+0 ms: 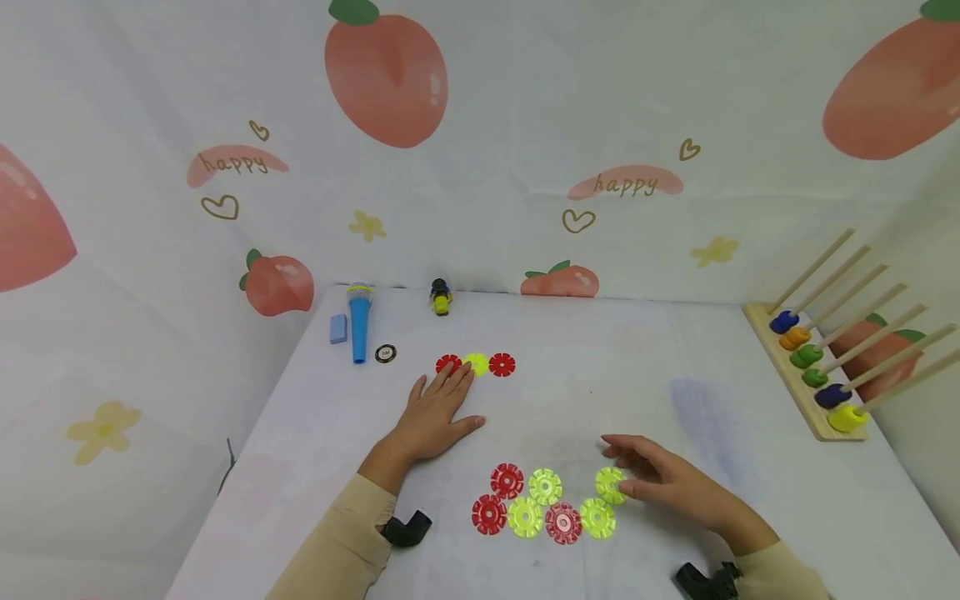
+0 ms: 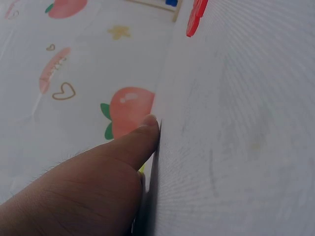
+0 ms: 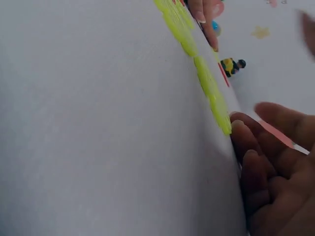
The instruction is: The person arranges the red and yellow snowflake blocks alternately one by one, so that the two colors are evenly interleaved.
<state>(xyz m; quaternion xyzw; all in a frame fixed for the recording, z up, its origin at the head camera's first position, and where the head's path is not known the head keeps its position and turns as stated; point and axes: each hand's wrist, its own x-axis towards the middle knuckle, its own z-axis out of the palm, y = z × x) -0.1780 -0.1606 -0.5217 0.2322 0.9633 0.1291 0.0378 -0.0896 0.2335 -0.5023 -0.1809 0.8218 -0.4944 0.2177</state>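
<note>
Blue microphone (image 1: 360, 327) between a blue block (image 1: 338, 328) and a black-rimmed chip (image 1: 386, 353); further right, a toy figure (image 1: 440, 298) and a wooden peg rack (image 1: 802, 399).

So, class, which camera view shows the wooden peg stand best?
The head view: it shows the wooden peg stand almost whole, rods and coloured pieces clear, though one rod runs off the right edge. The left wrist view catches only what looks like its corner, at the top; the right wrist view shows none.

The disc row (image 1: 477, 362) lies behind the disc cluster (image 1: 545, 496), right of the microphone (image 1: 360, 327), left of the bead rack (image 1: 787, 375).
</note>
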